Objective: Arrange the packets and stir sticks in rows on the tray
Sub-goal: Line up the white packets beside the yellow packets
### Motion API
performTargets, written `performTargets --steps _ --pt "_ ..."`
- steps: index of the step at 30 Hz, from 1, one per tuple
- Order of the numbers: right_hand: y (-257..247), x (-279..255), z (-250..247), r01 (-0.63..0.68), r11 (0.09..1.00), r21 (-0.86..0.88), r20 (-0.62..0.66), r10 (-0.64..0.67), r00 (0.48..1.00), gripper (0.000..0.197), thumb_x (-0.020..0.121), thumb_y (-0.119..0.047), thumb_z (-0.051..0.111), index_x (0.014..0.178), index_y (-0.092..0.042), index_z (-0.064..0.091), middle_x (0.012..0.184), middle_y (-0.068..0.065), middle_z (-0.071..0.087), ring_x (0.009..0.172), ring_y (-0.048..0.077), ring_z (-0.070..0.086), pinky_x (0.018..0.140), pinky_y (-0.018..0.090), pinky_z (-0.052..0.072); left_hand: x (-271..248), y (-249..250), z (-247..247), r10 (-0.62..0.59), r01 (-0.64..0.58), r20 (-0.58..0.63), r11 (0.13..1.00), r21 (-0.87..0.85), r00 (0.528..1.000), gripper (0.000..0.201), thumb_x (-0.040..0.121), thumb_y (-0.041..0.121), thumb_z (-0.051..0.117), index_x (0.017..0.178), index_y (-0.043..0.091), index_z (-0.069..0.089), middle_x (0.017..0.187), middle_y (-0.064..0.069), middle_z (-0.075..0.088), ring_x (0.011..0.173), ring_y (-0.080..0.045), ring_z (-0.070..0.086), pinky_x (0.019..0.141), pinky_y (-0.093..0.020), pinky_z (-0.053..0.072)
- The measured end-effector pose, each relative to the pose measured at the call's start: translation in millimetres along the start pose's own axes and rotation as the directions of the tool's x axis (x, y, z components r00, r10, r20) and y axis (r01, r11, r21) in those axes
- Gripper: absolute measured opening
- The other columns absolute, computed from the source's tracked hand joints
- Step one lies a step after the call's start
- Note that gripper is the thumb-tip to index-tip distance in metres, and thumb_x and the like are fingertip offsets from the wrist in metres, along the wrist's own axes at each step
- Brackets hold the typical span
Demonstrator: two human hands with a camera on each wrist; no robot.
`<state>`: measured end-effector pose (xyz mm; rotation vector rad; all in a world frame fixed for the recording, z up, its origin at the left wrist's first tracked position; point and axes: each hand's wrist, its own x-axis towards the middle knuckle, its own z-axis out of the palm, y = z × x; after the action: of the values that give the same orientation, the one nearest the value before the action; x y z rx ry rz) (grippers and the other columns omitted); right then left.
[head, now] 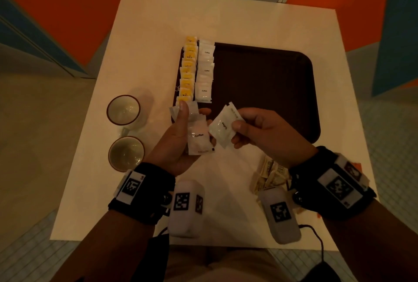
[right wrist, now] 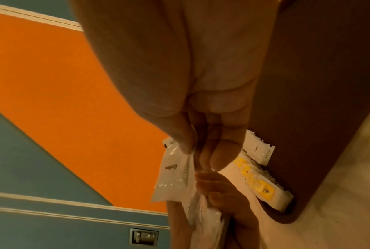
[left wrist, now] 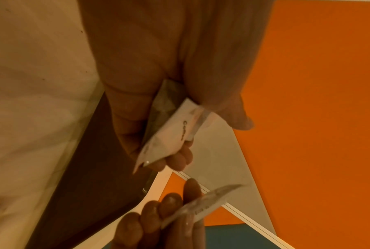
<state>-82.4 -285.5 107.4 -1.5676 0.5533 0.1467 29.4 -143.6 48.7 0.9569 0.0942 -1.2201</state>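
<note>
A dark brown tray (head: pixel 267 91) lies on the white table (head: pixel 237 21). Along its left edge runs a row of yellow packets (head: pixel 188 69) and beside it a row of white coffee packets (head: pixel 205 71). My left hand (head: pixel 181 137) grips a stack of white coffee packets (head: pixel 198 137) above the tray's near left corner, thumb on top. My right hand (head: pixel 255 130) pinches a single white coffee packet (head: pixel 224 125) just right of the stack. From the left wrist the stack (left wrist: pixel 169 134) shows edge-on; the right wrist view shows the single packet (right wrist: pixel 173 170).
Two empty cups (head: pixel 124 110) (head: pixel 126 152) stand on the table left of the tray. A heap of beige packets (head: pixel 271 175) lies at the near right by my right wrist. Orange and blue floor surrounds the table.
</note>
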Motion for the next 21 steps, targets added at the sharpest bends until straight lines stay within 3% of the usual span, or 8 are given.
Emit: performTargets --steps 6,10,13,15,16,18,19,21 --pt "-3.2 0.5 -1.2 0.025 0.998 -0.062 -0.033 -0.027 0.999 0.016 0.089 -0.009 0.056 0.102 -0.007 0.065 0.09 0.007 0.07 0.07 0.012 0.063 0.066 0.022 0.055 -3.3 0.0 5.9 -0.055 0.053 0.071 0.998 0.021 0.996 0.076 0.075 0.069 0.031 0.128 0.016 0.046 0.126 -0.019 0.052 0.108 -0.031 0.053 0.083 -0.039 0.052" --pt "-2.7 1.4 0.2 0.073 0.997 0.003 -0.072 -0.073 0.995 0.01 0.086 -0.008 0.06 0.093 -0.002 0.063 0.081 0.007 0.069 0.067 0.014 0.064 0.064 0.024 0.055 -3.2 -0.8 6.4 -0.027 0.026 0.043 0.999 0.028 0.999 0.087 0.072 0.071 0.04 0.138 0.014 0.037 0.136 -0.024 0.047 0.117 -0.036 0.05 0.093 -0.047 0.045" --pt "0.7 2.5 5.4 0.193 0.978 0.079 -0.257 -0.167 0.952 0.002 0.085 -0.005 0.061 0.085 -0.003 0.061 0.077 0.008 0.065 0.065 0.014 0.062 0.061 0.022 0.054 -1.8 -0.8 8.8 0.018 -0.018 0.029 1.0 0.007 0.999 0.074 0.074 0.066 0.043 0.125 0.014 0.051 0.105 -0.015 0.064 0.084 -0.021 0.064 0.072 -0.033 0.053" --pt "3.7 2.8 7.3 0.369 0.928 -0.053 -0.359 -0.362 0.86 0.002 0.084 -0.002 0.063 0.084 -0.004 0.061 0.083 0.007 0.06 0.065 0.016 0.059 0.059 0.021 0.052 -0.8 -1.8 9.6 0.017 -0.016 0.029 0.999 -0.038 0.999 0.069 0.077 0.061 0.042 0.121 0.008 0.05 0.083 -0.007 0.058 0.065 -0.013 0.059 0.061 -0.026 0.053" --pt "6.1 3.1 7.5 0.445 0.871 -0.21 -0.348 -0.492 0.798 0.004 0.083 -0.001 0.063 0.084 -0.004 0.063 0.088 0.005 0.058 0.069 0.014 0.058 0.062 0.019 0.052 -0.1 -2.1 9.2 0.019 -0.018 0.036 0.999 -0.049 0.999 0.069 0.077 0.06 0.042 0.121 0.007 0.049 0.081 -0.006 0.057 0.064 -0.013 0.058 0.061 -0.026 0.053" --pt "12.6 3.6 8.6 0.499 0.673 -0.545 -0.165 -0.67 0.723 0.005 0.083 -0.003 0.06 0.085 -0.004 0.065 0.096 0.005 0.058 0.084 0.009 0.056 0.075 0.014 0.049 1.0 -1.9 9.6 0.033 -0.032 0.036 0.998 -0.048 0.999 0.068 0.078 0.061 0.037 0.117 0.008 0.052 0.085 -0.008 0.061 0.071 -0.016 0.062 0.063 -0.027 0.055" --pt "16.5 3.7 9.6 0.514 0.589 -0.624 -0.065 -0.694 0.717 0.006 0.082 -0.004 0.059 0.084 -0.004 0.065 0.099 0.007 0.06 0.09 0.008 0.055 0.08 0.013 0.047 1.8 -1.2 10.4 0.051 -0.05 0.024 0.997 -0.059 0.998 0.064 0.079 0.061 0.034 0.114 0.012 0.054 0.089 -0.009 0.064 0.075 -0.017 0.065 0.065 -0.028 0.056" --pt "22.3 2.9 12.4 0.53 0.544 -0.65 0.017 -0.687 0.726 0.007 0.083 -0.002 0.059 0.085 -0.002 0.066 0.1 0.011 0.063 0.095 0.011 0.056 0.084 0.016 0.047 4.7 0.7 10.7 0.097 -0.099 -0.027 0.988 -0.117 0.995 0.055 0.081 0.06 0.034 0.106 0.016 0.055 0.088 -0.008 0.067 0.078 -0.019 0.067 0.069 -0.032 0.058"
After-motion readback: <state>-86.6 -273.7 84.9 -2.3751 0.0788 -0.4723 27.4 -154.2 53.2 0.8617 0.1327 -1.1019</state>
